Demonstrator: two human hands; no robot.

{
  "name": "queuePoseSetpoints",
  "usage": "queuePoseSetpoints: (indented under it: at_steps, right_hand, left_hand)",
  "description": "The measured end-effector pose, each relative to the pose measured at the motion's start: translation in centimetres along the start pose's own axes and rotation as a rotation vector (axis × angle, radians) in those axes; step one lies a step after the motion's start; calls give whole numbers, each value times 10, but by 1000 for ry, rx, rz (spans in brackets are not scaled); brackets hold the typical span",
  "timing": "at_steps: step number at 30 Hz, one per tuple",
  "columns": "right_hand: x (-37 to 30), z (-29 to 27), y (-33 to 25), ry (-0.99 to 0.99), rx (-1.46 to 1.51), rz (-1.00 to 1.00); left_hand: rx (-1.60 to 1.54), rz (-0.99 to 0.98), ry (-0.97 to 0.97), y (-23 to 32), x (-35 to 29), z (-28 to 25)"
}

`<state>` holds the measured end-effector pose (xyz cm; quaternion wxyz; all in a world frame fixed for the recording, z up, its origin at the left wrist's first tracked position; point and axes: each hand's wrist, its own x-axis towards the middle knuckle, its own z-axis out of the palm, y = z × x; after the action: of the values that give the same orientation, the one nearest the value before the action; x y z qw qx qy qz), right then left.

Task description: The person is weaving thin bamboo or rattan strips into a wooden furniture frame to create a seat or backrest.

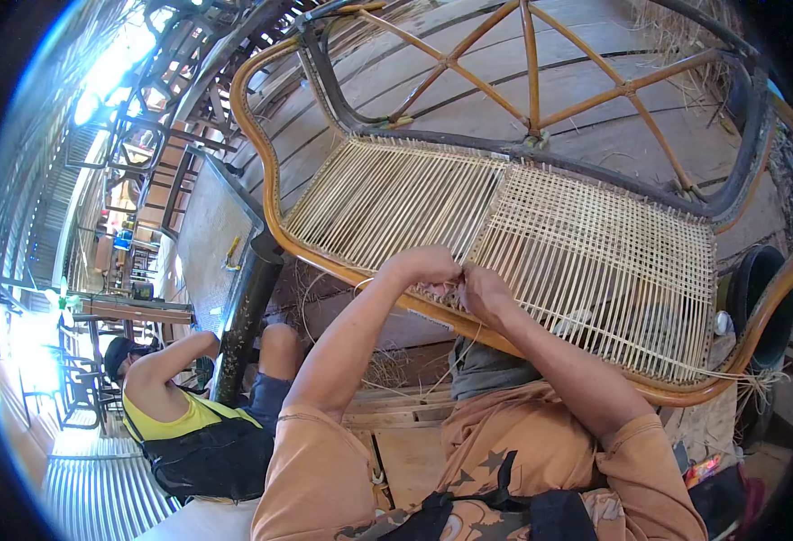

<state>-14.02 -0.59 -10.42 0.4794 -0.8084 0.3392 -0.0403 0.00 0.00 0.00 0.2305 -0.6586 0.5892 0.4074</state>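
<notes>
A long rattan bench frame (250, 126) with dark and honey-brown poles lies across in front of me. Pale cane strands (396, 194) run from back to front over its seat. Cross strands make a close weave (608, 207) on the right part, while the left part shows strands in one direction only. At the front rail, near the middle, my left hand (428, 268) and my right hand (485, 293) meet with their fingers closed. What they pinch at the strands' front ends is hidden between them. A thin loose strand curves out beside my left wrist.
To the left, a person in a yellow top (180, 406) works at another dark-framed piece with a pale panel (207, 230), where a small yellow tool lies. A dark bucket (764, 302) stands right of the seat. Loose strands (757, 380) hang at the right front corner.
</notes>
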Motion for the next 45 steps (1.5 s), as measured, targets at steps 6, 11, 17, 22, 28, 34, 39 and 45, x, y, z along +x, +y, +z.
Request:
queuePoseSetpoints:
  at_steps: [6, 11, 17, 22, 28, 34, 39, 45]
  right_hand:
    - [-36, -37, -16, -45, -25, 39]
    - [-29, -26, -31, -265, 247, 142]
    - [-38, -25, -54, -337, 737, 256]
    - [-117, -96, 17, 130, -54, -62]
    - [-299, -256, 156, 967, 75, 389]
    - [-379, -259, 230, 878, -378, 668]
    - [-384, -282, 214, 480, -386, 929]
    - [-388, -315, 194, 717, -860, 588]
  left_hand:
    - [376, 228, 2, -13, 10, 3]
    - [430, 268, -9, -11, 11, 3]
    - [190, -44, 83, 0, -2, -2]
    - [232, -183, 248, 8, -14, 13]
    - [154, -29, 549, 10, -36, 35]
    - [191, -61, 590, -13, -23, 53]
    - [114, -198, 491, -6, -21, 42]
    - [13, -100, 408, -18, -23, 35]
